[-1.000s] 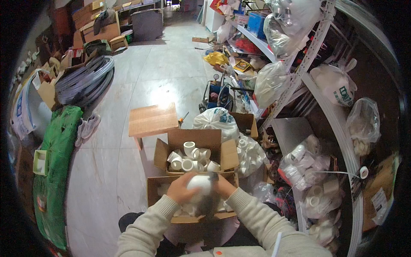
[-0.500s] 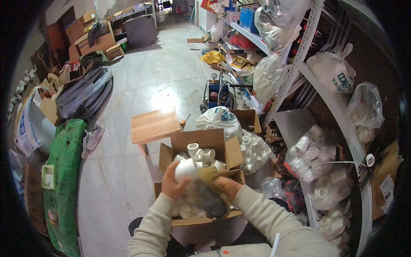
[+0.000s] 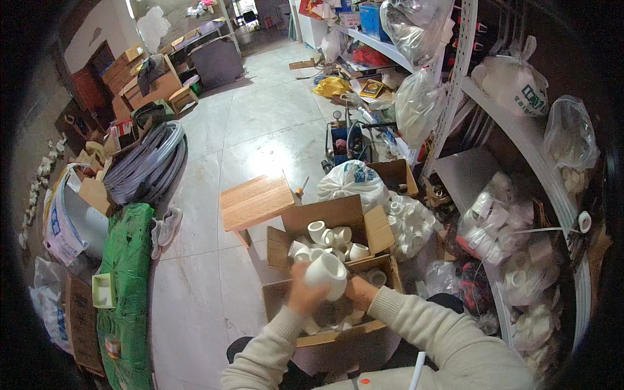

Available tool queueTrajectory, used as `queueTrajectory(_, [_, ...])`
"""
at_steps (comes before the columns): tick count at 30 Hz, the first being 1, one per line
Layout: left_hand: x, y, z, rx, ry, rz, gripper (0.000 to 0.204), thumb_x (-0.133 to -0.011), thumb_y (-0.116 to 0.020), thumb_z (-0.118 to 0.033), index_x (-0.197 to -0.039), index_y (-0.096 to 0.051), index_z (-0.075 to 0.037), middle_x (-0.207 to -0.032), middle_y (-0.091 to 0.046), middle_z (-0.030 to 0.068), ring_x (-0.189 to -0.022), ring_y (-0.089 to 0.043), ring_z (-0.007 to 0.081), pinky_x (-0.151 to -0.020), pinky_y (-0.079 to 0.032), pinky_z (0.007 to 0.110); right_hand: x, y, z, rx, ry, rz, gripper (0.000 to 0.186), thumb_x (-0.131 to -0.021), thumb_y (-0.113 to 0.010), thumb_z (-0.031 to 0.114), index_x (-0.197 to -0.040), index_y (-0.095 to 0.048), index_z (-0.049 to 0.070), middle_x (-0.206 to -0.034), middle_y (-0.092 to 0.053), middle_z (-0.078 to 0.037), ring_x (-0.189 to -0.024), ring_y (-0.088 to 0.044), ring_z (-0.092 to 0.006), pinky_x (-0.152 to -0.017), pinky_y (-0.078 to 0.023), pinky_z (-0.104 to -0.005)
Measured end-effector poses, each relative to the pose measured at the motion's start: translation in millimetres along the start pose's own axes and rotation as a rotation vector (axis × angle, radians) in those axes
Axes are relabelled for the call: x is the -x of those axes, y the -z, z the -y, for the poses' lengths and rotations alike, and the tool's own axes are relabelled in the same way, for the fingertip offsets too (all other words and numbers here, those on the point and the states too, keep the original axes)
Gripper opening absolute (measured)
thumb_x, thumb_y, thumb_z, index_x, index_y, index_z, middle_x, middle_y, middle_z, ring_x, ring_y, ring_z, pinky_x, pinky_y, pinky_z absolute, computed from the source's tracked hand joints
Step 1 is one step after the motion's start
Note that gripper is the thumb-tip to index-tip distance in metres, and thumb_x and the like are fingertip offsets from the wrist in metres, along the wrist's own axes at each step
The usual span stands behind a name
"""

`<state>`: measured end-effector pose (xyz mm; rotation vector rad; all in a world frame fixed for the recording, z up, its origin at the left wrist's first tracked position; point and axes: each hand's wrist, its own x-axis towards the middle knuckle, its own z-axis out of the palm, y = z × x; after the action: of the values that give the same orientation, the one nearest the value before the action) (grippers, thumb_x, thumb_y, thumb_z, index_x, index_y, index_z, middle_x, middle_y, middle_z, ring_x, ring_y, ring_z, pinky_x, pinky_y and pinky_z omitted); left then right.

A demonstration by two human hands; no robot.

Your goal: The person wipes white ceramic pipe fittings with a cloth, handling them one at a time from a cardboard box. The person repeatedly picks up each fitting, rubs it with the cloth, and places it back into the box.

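- Left hand (image 3: 301, 294): wrapped round a white pipe fitting (image 3: 322, 275), which sits right of the palm, near the far edge of the near box (image 3: 341, 335).
- Right hand (image 3: 362, 290): just beside the fitting; fingers hidden, grip cannot be told.

"Where's it brightest?"
"On the glossy pale tiled floor (image 3: 195, 286), where white glare burns left of and above the frame's centre."
"And darkest?"
"The corners, black; the upper right behind the curved white metal shelf rail (image 3: 543, 162) is dim too."
"Distortion?"
"That rail bows near the right rim. The left hand (image 3: 304, 292) is slightly blurred."
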<state>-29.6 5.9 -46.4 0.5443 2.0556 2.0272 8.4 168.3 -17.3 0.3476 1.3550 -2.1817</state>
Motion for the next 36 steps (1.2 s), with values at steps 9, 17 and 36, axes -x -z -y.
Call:
queueTrajectory(9, [-3,6,-32,-0.306,-0.194,0.032,0.067,-0.061,-0.070,-0.011,-0.113,-0.028,-0.006,-0.099,-0.049,0.0099,-0.094,-0.049,0.0175,-0.083,-0.040,0.032,-16,25,0,0.611,0.261,-0.120,0.048,-0.070,-0.064,0.018,-0.112,-0.047,0.001,-0.106,-0.055,-0.015,-0.099,-0.052,-0.0231,-0.084,-0.040,-0.0320])
queueTrajectory(17, [-12,6,-24,0.065,0.356,0.142,0.039,-0.080,-0.051,-0.029,-0.107,-0.045,-0.002,-0.100,-0.054,0.0107,-0.086,-0.055,0.0206,-0.074,-0.045,0.032,8,7,17,1.161,0.932,-0.259,0.019,-0.066,-0.059,0.011,-0.083,-0.051,0.007,-0.075,-0.052,-0.011,-0.074,-0.054,-0.0319,-0.062,-0.044,-0.0392])
queueTrajectory(36, [-4,-5,-22,-0.208,-0.134,-0.094,0.067,-0.067,-0.070,-0.032,-0.114,-0.034,-0.003,-0.102,-0.050,0.0087,-0.089,-0.052,0.0180,-0.078,-0.042,0.032,-17,24,-27,0.598,0.695,-0.133,0.021,-0.081,-0.053,0.015,-0.098,-0.054,0.003,-0.094,-0.058,-0.010,-0.085,-0.056,-0.0224,-0.074,-0.044,-0.0313])
